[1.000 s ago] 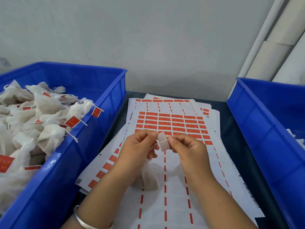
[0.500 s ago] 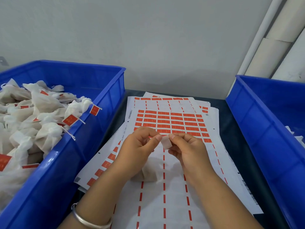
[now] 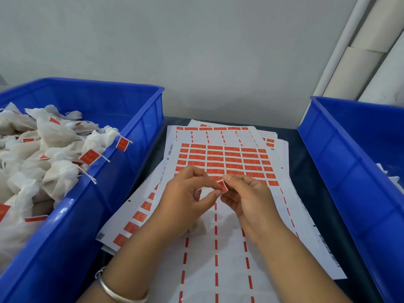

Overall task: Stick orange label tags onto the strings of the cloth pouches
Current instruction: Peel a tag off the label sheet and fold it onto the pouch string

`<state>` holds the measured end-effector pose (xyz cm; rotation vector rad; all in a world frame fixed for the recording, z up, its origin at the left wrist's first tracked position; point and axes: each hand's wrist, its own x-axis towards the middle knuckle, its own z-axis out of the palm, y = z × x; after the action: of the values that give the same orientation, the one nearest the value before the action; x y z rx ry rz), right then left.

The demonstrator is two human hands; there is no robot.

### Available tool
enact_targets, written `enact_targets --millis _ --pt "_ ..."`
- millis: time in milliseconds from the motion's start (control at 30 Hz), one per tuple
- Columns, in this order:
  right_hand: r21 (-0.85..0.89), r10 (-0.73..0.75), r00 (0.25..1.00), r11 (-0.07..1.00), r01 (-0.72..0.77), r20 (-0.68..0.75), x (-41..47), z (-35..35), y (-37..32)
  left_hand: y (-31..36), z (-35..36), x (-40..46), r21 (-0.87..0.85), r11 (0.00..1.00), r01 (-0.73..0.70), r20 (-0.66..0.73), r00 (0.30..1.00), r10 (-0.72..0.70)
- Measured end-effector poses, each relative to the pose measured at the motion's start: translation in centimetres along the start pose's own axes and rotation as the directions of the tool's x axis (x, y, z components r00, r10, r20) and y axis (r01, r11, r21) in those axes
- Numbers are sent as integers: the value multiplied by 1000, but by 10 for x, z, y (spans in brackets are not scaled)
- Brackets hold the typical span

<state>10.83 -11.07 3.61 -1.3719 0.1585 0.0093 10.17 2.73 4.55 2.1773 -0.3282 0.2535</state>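
Head view: both hands meet over the sticker sheets (image 3: 229, 158), and this looks like the folding step. The right hand (image 3: 247, 200) pinches a small orange label tag (image 3: 223, 186) between thumb and forefinger, orange face showing. The left hand (image 3: 188, 195) pinches in from the other side, fingertips touching the tag's edge, with what appears to be a thin pale string (image 3: 199, 190) running out between its fingers. A cloth pouch (image 3: 197, 228) peeks out under the left wrist, mostly hidden, resting on the peeled part of the sheet. Next, by my read, the tag needs a firm press shut around the string, edges squared.

Now the containers. The left blue bin (image 3: 122, 162) is heaped with white tagged pouches (image 3: 59, 171), orange flags sticking up near its rim. The right blue bin (image 3: 341, 162) shows only a scrap of white at the frame edge; what that is, I can't tell.
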Motion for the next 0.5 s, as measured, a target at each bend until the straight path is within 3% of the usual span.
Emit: enact_targets --millis 200,400,500 --pt "8 -25 1000 1000 25 18 1 -1 2 -3 1 -1 -3 1000 -1 4 1000 1" --pt "-160 -180 977 967 196 113 -4 5 1 -2 0 0 -142 986 88 -127 986 -106" --pt "-195 -240 963 946 261 122 -4 4 2 -3 -1 1 -175 976 126 -110 983 -147"
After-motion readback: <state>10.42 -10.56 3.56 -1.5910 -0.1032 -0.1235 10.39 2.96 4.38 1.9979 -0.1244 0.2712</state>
